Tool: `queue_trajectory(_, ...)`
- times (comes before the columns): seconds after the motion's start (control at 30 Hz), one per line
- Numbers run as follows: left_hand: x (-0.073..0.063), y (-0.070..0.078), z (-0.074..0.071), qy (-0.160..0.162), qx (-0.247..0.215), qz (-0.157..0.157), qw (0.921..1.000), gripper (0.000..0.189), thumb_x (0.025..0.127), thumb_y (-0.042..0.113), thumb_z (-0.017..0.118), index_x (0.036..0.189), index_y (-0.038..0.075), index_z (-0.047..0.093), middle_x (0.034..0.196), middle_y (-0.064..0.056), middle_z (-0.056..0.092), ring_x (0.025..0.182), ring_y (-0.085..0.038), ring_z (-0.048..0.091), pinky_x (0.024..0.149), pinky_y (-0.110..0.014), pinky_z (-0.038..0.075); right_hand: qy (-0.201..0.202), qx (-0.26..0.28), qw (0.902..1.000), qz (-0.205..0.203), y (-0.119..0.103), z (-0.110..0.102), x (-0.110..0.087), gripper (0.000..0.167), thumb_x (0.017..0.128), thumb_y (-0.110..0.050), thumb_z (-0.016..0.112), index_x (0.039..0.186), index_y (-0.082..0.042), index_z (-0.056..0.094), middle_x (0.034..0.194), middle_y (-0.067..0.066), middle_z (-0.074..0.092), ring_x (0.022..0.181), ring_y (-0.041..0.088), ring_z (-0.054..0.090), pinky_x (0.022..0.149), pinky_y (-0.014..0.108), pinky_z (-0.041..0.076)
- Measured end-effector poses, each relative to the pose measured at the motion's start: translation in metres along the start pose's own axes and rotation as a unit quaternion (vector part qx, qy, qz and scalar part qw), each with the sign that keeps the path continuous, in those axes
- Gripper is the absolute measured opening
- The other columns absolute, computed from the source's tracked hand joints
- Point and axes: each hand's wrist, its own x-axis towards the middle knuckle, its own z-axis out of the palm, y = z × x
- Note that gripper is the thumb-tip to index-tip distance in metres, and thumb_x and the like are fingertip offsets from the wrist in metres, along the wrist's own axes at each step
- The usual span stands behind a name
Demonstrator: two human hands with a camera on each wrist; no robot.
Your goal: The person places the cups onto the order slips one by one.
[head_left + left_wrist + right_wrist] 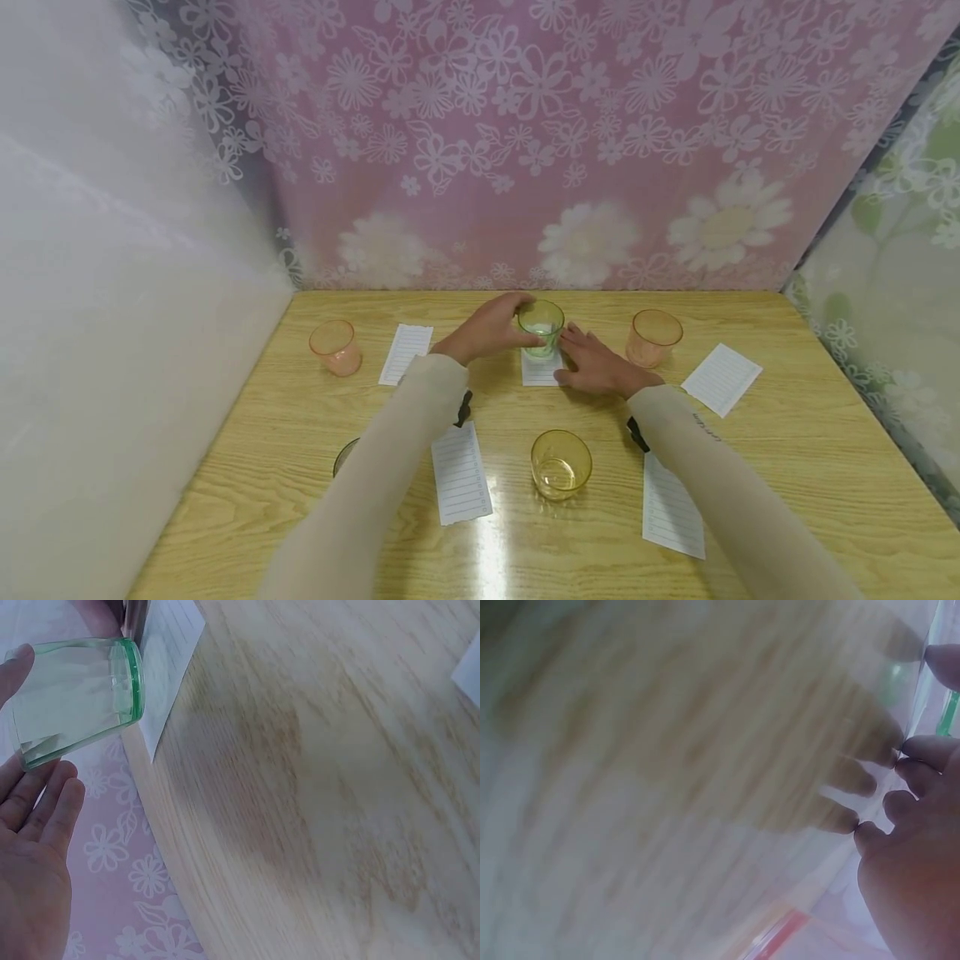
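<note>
My left hand (491, 327) holds a green glass (542, 321) near its rim, with the thumb on the near side and the fingers on the far side. In the left wrist view the green glass (79, 697) has its base close over a lined paper slip (166, 660). That same paper slip (542, 372) shows partly below the glass in the head view. My right hand (600, 367) lies just right of the glass, fingers spread and fingertips down at the slip's edge and the tabletop. The right wrist view shows those fingertips (911, 761) touching the surface.
Orange glasses stand at back left (336, 346) and back right (654, 337). A yellow glass (561, 465) stands in front; a dark glass (343, 457) is mostly hidden by the left sleeve. Other lined slips (461, 475) lie around the wooden table (247, 450). Floral cloth (480, 167) hangs behind.
</note>
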Motion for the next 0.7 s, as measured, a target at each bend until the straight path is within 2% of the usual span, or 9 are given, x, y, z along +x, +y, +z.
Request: queue_trajectory(0.7,-0.002,-0.003,0.013,-0.013,-0.013,-0.013,0.9998,0.088,0.098,0.044,0.083,0.168,0.011,0.042,0.166,-0.008,0.052,0.153,-0.027,0.050,0.125,-0.048,0.045,-0.015,0.009,0.9998,0.012,0.006,0.000,0.000,0.081,0.113,-0.037,0.054,0.170,0.009,0.020,0.178,0.032,0.010,0.168,0.051,-0.003,0.133,0.071,0.001)
